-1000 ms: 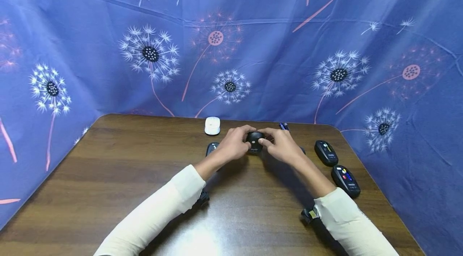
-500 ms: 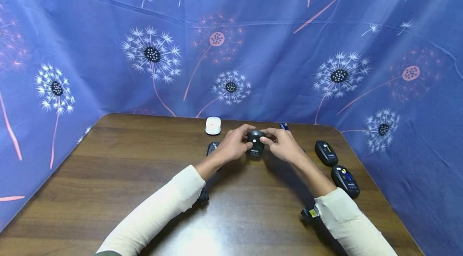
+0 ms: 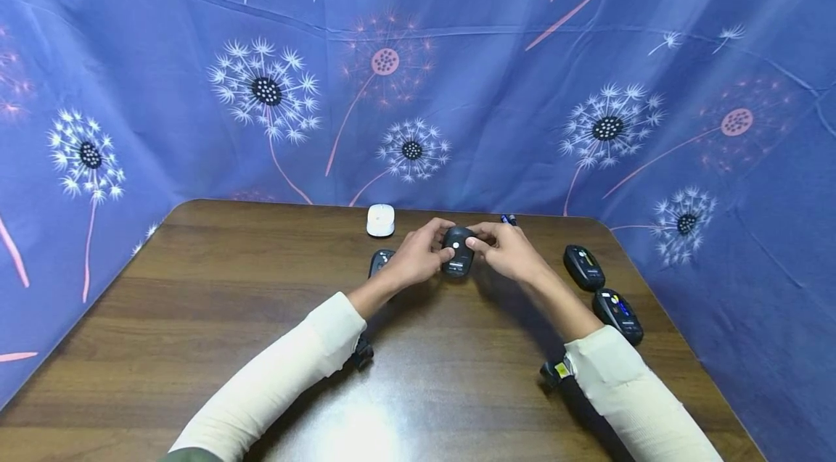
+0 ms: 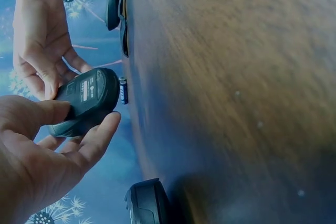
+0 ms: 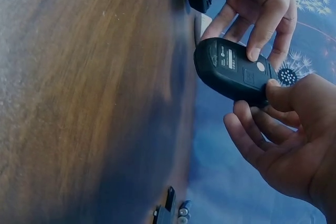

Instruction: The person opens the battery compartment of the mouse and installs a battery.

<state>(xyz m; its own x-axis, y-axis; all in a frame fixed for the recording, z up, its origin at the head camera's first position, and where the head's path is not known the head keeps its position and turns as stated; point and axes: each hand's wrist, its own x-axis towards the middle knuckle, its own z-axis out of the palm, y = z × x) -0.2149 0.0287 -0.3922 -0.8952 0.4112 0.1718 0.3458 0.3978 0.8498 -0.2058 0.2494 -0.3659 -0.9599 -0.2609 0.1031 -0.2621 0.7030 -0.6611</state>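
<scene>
A black computer mouse is held up over the far part of the table, its labelled underside turned toward me. My left hand pinches one side, thumb on the underside and fingers behind. From the other side my right hand grips it the same way. The right wrist view shows the mouse with both thumbs near one end, beside a small round white spot and a lidded panel. In the left wrist view the mouse is off the tabletop, and blue batteries lie beyond it.
A white mouse stands at the back edge, and a dark mouse sits partly behind my left hand. Two black mice lie underside up at the right, with coloured parts showing. A small dark piece lies beside the batteries.
The black mouse has been tilted up, so more of its underside now faces me. Both hands keep their hold in nearly the same place.
</scene>
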